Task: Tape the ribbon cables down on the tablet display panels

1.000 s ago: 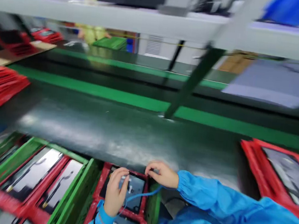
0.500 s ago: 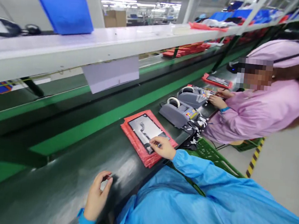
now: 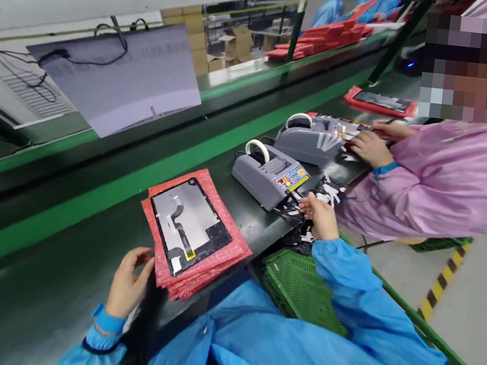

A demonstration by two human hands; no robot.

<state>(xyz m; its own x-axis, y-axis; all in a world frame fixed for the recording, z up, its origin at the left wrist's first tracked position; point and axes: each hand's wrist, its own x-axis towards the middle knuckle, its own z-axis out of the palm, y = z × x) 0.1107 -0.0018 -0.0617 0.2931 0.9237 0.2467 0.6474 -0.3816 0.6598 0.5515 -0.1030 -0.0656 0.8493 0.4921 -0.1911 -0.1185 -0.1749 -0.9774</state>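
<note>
My left hand (image 3: 130, 282) is beside the left edge of a stack of red bubble-wrap bags (image 3: 213, 260), fingers curved, thumb apart, nothing held. On top of the stack lies a flat tablet-like screen panel (image 3: 199, 212), its grey back up, with a dark flex cable (image 3: 181, 231) and a yellow sticker (image 3: 191, 255). My right hand (image 3: 321, 218) is at the front of the nearer grey tape dispenser (image 3: 265, 176). Its fingertips pinch at the end of a short white tape strip (image 3: 296, 195) coming from the outlet.
A second tape dispenser (image 3: 311, 143) stands behind, near a co-worker in a pink sleeve (image 3: 434, 185). Tape scraps cling to a black bag (image 3: 300, 241) at the bench edge. A green crate (image 3: 297, 287) sits below. Another panel on red wrap (image 3: 380, 102) lies farther along.
My right hand has left the panel and moved right to the tape dispenser. My left hand has come up beside the red stack. The view has shifted closer to the bench.
</note>
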